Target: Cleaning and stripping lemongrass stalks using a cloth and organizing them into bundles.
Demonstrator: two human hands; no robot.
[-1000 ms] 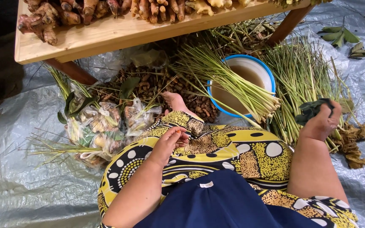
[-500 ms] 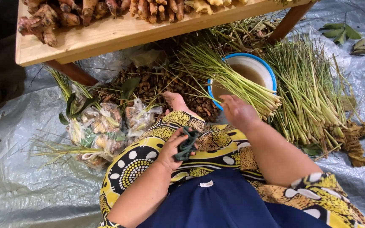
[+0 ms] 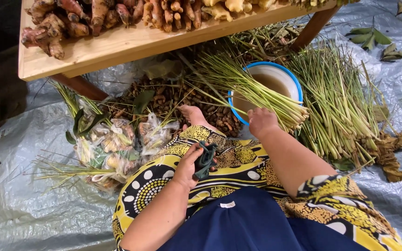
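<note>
The left hand rests on the lap, its grip clenched around a dark green bundle. The right hand reaches far, fingers curled loosely, touching the near ends of a lemongrass bunch lying across a blue-rimmed bowl under the table.

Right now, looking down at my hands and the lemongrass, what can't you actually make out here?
All from the head view:
- Right hand: fingertips hidden by the lemongrass bundle, so its grip is unclear.
- Dark green item in the left hand: crumpled and partly covered by fingers; kind unclear.
- Bowl: near side covered by stalks, murky contents.
- Roots on the wooden table: cut off by the top edge.
- Plastic bags: contents blurred by glare.
</note>
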